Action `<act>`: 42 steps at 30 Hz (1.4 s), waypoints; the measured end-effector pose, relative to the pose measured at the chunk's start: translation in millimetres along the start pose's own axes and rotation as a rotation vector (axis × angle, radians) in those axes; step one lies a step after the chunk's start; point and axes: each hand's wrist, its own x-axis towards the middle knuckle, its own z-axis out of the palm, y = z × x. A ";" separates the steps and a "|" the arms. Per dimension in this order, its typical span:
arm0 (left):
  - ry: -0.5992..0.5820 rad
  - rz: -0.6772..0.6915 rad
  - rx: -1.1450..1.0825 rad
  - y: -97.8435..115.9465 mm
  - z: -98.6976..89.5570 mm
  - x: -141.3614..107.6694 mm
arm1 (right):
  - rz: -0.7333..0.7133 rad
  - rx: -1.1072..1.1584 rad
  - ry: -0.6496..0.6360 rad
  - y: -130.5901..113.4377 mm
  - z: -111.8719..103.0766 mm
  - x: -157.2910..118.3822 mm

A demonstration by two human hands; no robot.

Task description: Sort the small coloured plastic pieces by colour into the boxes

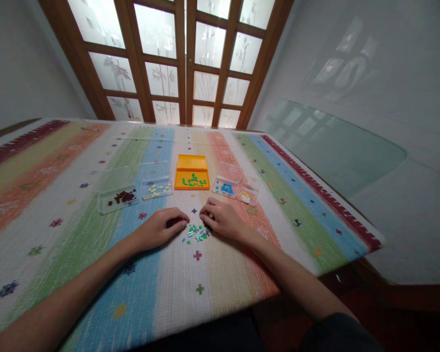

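A loose pile of tiny building bricks (197, 233), mostly green and blue, lies on the striped tablecloth between my hands. My left hand (162, 227) rests at the pile's left edge, thumb and index fingertips nearly together; whatever is between them is too small to make out. On the other side, my right hand (223, 218) is curled, its fingertips pinched at the pile's upper right. A tiny pale spot shows by its fingers, but I cannot tell what it is. Beyond the hands stands an open yellow box (192, 187) with green bricks inside.
To the left sit clear boxes, one with dark brown bricks (124, 196), another with cream bricks (159, 188). Right of the yellow box, clear boxes hold blue bricks (226, 188) and yellow and white pieces (246, 196). The tablecloth (179, 288) ends near my body.
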 end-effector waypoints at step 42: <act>0.598 -0.464 0.457 -35.6 -103.3 -24.4 | -0.042 0.032 -0.253 25.2 -36.6 -6.2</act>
